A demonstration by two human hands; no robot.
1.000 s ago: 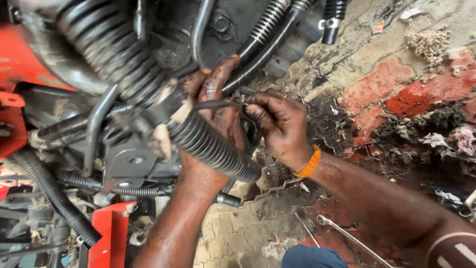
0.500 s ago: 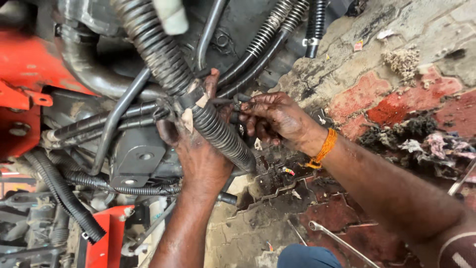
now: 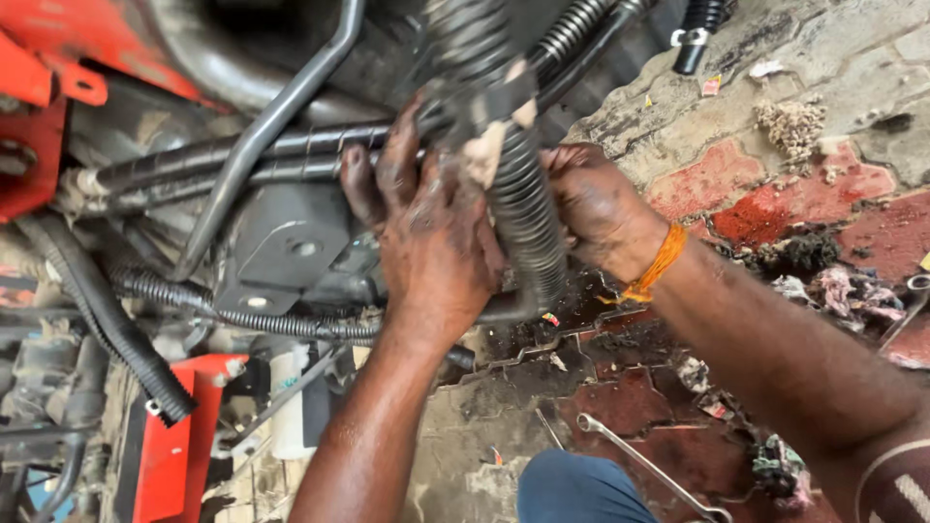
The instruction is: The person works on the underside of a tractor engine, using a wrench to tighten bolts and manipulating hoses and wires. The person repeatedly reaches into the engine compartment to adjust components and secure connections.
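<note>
**Both hands on the ribbed hose, still joined to the machine**

At the far left, red metal brackets (image 3: 39, 116) frame a greasy engine bay, with a smaller corrugated black hose (image 3: 116, 329) curling down past a grey housing (image 3: 286, 247). A bundle of spiral-wrapped lines (image 3: 223, 160) runs across toward the middle.

There the left hand (image 3: 431, 237) lies against the thick corrugated hose (image 3: 528, 223), its oily fingers (image 3: 397, 165) curled up around the lines and the pale, worn wrapping (image 3: 489, 145) near the hose's upper end. The hose hangs upright between both hands, its lower end by a dark fitting just above the floor. The right hand (image 3: 596, 208), with an orange band (image 3: 654, 266) at the wrist, is closed on the hose from the other side; its fingertips are hidden behind it.

As a judgement, the work looks mid-way: the hose is gripped and being handled, yet it appears attached at top and bottom, and nothing lies detached nearby.

The floor (image 3: 823, 203) is cracked red and grey paving, dirty with oil, rags and scraps. A slim spanner (image 3: 649, 465) lies at lower right, untouched. The setting seems an open-air repair spot in daylight.
</note>
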